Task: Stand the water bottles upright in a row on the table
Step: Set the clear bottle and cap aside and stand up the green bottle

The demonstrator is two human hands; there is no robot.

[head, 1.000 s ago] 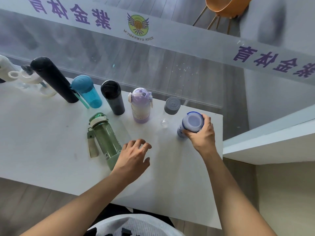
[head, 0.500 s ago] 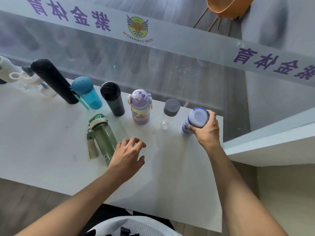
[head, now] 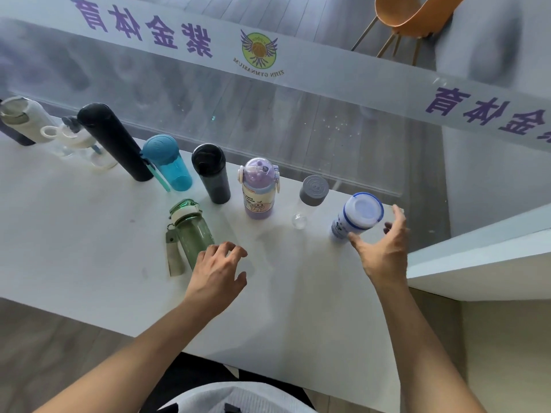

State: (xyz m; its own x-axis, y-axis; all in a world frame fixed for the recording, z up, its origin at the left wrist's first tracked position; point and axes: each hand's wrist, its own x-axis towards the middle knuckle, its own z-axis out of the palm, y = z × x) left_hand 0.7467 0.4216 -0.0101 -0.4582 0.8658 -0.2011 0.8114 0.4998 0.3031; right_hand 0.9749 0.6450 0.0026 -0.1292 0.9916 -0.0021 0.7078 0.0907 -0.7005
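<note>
Row nearly done; only green bottle [head: 192,234] lies flat, beside left hand [head: 219,271], fingers spread, empty. Right hand [head: 383,248] seemingly released around white-blue bottle [head: 356,217].

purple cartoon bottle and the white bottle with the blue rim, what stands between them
In the head view, one clear bottle with a grey round cap stands upright between the purple cartoon bottle and the white bottle with the blue rim, apart from both.

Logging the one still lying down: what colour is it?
Translucent green bottle with a white collar, in the head view.
</note>
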